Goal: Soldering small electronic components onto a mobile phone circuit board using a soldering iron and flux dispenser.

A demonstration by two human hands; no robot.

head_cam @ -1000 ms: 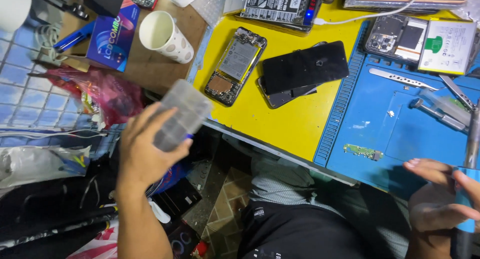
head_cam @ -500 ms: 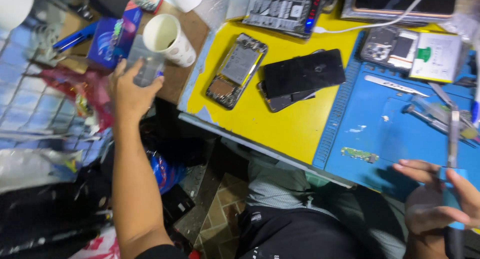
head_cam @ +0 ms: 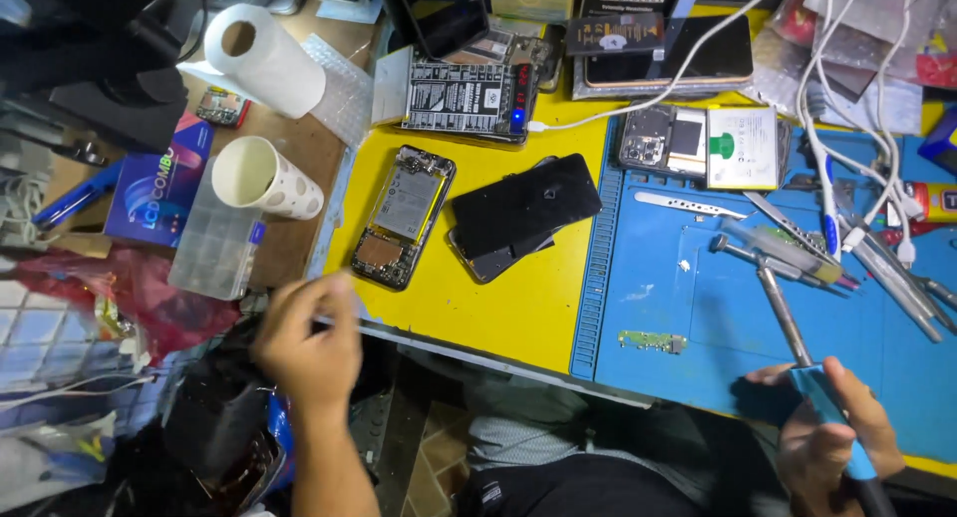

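Cluttered repair bench (head_cam: 478,318), yellow mat on the left part, blue mat (head_cam: 718,308) on the right. Right hand (head_cam: 832,442), near right: fingers clamped round the blue grip of a long metal-shafted tool (head_cam: 788,323); shaft runs far-left over the blue mat, head near a heap of tweezers and other tools (head_cam: 877,263). Small green circuit board (head_cam: 650,341) lies on the blue mat just left of the shaft, apart from it. Left hand (head_cam: 307,340), at the near edge of the yellow mat: motion-blurred, fingers curled together, seems to pinch a thin pale strip; can't tell what it is. Far-left of that hand sits a clear plastic parts box (head_cam: 214,243), with a dotted paper cup (head_cam: 261,178) touching its far end. Right of the hand: opened phone body (head_cam: 404,218), then a black phone (head_cam: 523,213) stacked on another.
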